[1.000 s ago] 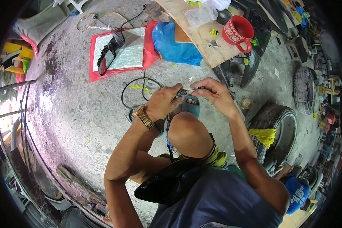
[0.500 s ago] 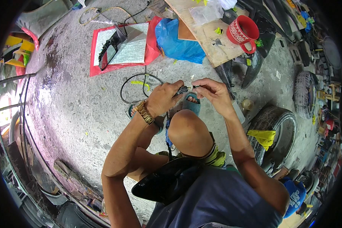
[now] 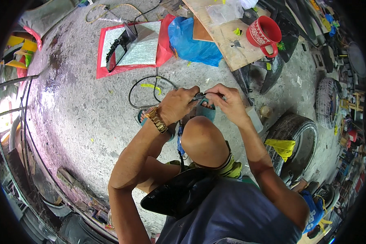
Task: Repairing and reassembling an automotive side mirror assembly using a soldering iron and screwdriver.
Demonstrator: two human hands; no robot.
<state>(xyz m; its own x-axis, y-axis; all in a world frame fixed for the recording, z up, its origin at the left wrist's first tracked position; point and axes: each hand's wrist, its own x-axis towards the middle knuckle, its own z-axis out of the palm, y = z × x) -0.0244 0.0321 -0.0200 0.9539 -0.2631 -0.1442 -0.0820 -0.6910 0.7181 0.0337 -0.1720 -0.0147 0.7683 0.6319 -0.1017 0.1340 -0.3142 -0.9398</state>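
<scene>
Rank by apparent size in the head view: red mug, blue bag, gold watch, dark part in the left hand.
1. Blue bag
2. Red mug
3. Gold watch
4. Dark part, judging only what shows

Two hands (image 3: 175, 105) — and at least one small dark part (image 3: 198, 96). One gold watch (image 3: 156, 120), two sandals (image 3: 206, 113), one red mug (image 3: 258, 35), one blue bag (image 3: 191, 42) — and two large tires (image 3: 325, 101).

Bare concrete floor (image 3: 85, 118) is stretching out left of the person's hands (image 3: 175, 104), leaving them a wide sideways path. The bent knee (image 3: 205, 140) is blocking the way straight back, a looped cable (image 3: 129, 96) is lying ahead-left, a tyre (image 3: 288, 124) is crowding the right side, and a plywood board (image 3: 232, 57) is jutting in ahead-right.
</scene>
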